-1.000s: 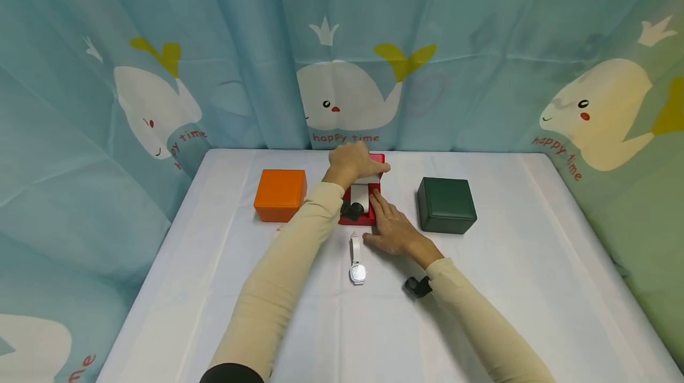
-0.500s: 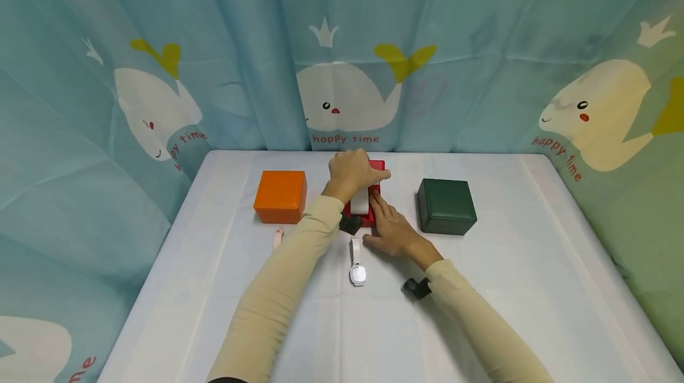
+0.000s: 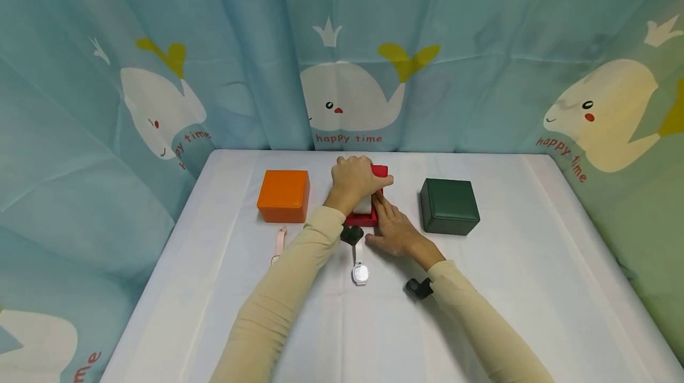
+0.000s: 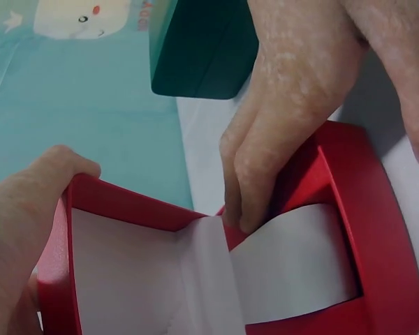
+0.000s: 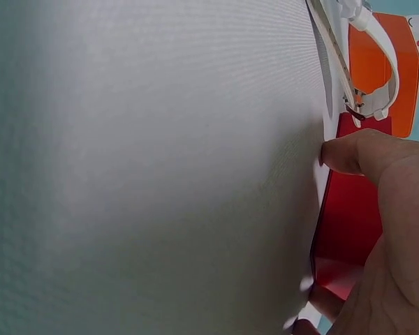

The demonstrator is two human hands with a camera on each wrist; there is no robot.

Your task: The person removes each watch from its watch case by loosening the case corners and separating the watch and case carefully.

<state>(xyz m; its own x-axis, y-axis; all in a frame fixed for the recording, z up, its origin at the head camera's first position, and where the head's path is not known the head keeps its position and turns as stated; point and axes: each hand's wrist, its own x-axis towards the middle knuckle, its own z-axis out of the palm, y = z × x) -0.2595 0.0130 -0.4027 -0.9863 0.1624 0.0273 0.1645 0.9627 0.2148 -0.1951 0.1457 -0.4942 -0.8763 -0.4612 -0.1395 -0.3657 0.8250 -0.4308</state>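
My left hand (image 3: 352,181) grips the raised lid of a red watch box (image 3: 363,221), thumb over its edge. In the left wrist view the lid (image 4: 129,200) leans partway up from the base, its white lining showing. A white cushion (image 4: 290,265) sits inside the base (image 4: 380,230). Fairly straight fingers of my right hand (image 3: 396,230) reach over the base's side, their tips touching down next to the cushion. Just in front lies a white watch (image 3: 360,274), its strap end partly hidden by the left wrist camera. A pink watch (image 3: 281,240) is partly behind my left sleeve.
An orange box (image 3: 285,195) stands left of the red one, and a dark green box (image 3: 451,202) stands to its right. Both are closed. A white cloth covers the table (image 3: 513,252), and a blue whale-print curtain (image 3: 240,44) hangs along its back.
The red lid has tilted down toward the base as my left hand lowered with it. More of the pink watch shows beside my sleeve. My right hand has stayed in place.
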